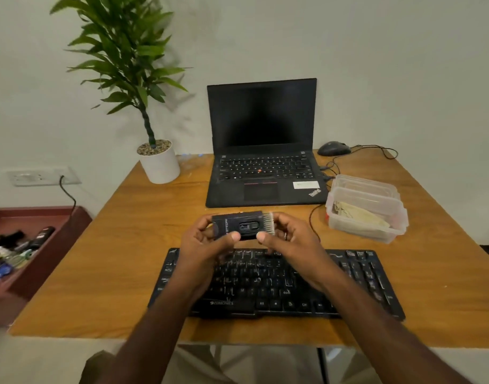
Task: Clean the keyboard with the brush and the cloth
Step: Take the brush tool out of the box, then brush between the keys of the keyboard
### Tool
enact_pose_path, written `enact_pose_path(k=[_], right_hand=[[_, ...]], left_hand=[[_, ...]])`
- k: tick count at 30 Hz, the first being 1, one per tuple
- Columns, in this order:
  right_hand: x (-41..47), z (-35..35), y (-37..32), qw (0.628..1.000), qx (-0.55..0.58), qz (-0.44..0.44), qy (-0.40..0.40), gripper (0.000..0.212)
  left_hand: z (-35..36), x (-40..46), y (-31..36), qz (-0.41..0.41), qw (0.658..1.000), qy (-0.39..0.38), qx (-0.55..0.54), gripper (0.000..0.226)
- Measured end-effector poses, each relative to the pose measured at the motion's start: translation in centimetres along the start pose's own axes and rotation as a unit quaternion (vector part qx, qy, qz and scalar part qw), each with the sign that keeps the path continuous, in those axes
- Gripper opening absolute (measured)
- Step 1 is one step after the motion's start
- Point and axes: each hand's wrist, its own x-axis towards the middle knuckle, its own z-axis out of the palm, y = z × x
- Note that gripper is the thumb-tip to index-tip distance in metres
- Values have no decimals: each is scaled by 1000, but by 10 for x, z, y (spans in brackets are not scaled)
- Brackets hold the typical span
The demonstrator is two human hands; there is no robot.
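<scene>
Keyboard (276,284): lying flat on the near part of the desk (127,245), its middle keys being hidden by both hands and forearms; key legends are blurring out.
Brush (243,226): a black block with pale bristles pointing right, being held in the air above the keyboard's far edge; its lettering is too small to read.
Left hand (203,245): gripping the brush's left end, fingers curling behind it, thumb pressing on the front.
Right hand (290,242): pinching the bristle end, thumb in front, fingers wrapping behind.
Clear container (366,214): sitting to the right, near the laptop (262,151), holding a crumpled yellowish cloth (361,216), seen only dimly through the plastic.
Tray (30,245): standing left of the desk, cut off by the frame, holding bottles and blurred clutter.
</scene>
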Motion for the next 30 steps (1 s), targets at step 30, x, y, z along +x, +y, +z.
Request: enact_pose_path(k=[30], right_hand=[[-53, -35, 35, 771, -614, -165, -17, 79]], left_hand=[[-99, -6, 5, 123, 962, 43, 240, 35]])
